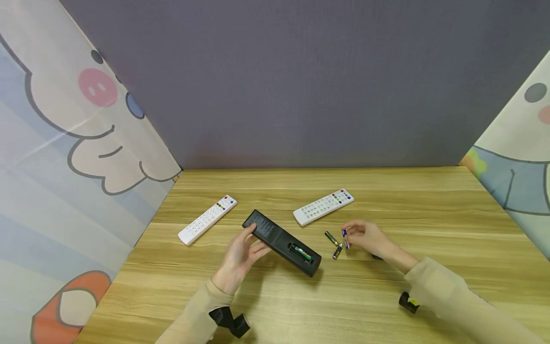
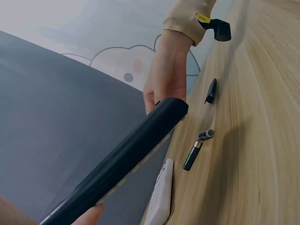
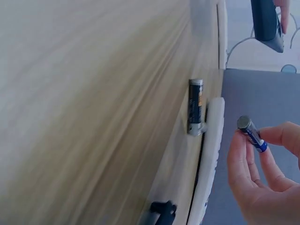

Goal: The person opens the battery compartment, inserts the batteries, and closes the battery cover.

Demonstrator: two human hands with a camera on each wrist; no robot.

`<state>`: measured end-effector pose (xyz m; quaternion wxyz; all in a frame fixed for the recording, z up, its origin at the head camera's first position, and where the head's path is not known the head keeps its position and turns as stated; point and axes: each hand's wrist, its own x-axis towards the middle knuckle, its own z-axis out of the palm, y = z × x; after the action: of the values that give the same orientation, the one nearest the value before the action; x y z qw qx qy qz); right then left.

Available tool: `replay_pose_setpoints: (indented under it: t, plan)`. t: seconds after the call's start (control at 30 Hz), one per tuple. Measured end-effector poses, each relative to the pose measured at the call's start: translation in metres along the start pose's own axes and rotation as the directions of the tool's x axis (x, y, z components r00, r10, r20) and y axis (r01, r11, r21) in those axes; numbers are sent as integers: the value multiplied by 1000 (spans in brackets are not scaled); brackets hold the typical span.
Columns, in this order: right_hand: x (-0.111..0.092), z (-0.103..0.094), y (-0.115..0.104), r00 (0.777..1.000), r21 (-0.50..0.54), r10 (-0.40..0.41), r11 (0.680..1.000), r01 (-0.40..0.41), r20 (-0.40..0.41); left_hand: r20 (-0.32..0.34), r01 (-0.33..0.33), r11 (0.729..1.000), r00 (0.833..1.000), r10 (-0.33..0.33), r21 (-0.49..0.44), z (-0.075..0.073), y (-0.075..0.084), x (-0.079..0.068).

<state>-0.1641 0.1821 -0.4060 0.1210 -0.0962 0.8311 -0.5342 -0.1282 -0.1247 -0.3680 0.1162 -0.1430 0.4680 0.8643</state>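
My left hand (image 1: 237, 260) grips a black remote control (image 1: 275, 237) by its far end, back side up and tilted above the table. In its uncovered battery compartment lies a green battery (image 1: 302, 252); part of the compartment looks vacant. Between thumb and fingertips, my right hand (image 1: 365, 237) pinches a blue and silver battery (image 3: 251, 133), held just above the table. Left of that hand, a green battery (image 1: 331, 238) and a dark battery (image 1: 337, 251) lie close together on the wood. A small black cover (image 2: 211, 91) rests on the table, mostly hidden under the right wrist in the head view.
A white remote control (image 1: 207, 220) lies at the left of the wooden table (image 1: 343, 306). Another white remote (image 1: 323, 207) lies behind the loose batteries. A grey panel (image 1: 318, 86) rises at the table's back edge, with printed cloth (image 1: 56, 200) on the left side.
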Motion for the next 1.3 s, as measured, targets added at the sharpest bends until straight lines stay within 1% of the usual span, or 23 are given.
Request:
replay_pose_setpoints:
  t: [0.2,0.4,0.6,0.9,1.13,1.3]
  plan:
    - [-3,4,-7,998,49,-52,998,51,24,3,2,1000,1000,-2,8,1,-1,1]
    - [-6,8,-16,996,103,-80,992,75,37,13,0,1000,1000,-1,13,2,-3,1]
    - [-9,12,-23,991,140,-123,983,115,51,6,4,1000,1000,-4,7,5,-5,2]
    - [-12,19,-34,987,169,-147,976,135,60,10,5,1000,1000,-5,1,8,-7,4]
    - [-12,23,-40,982,209,-171,966,150,85,19,9,1000,1000,-9,2,10,-7,4]
    - [-13,27,-44,980,209,-176,966,154,91,19,7,1000,1000,-7,5,12,-7,3]
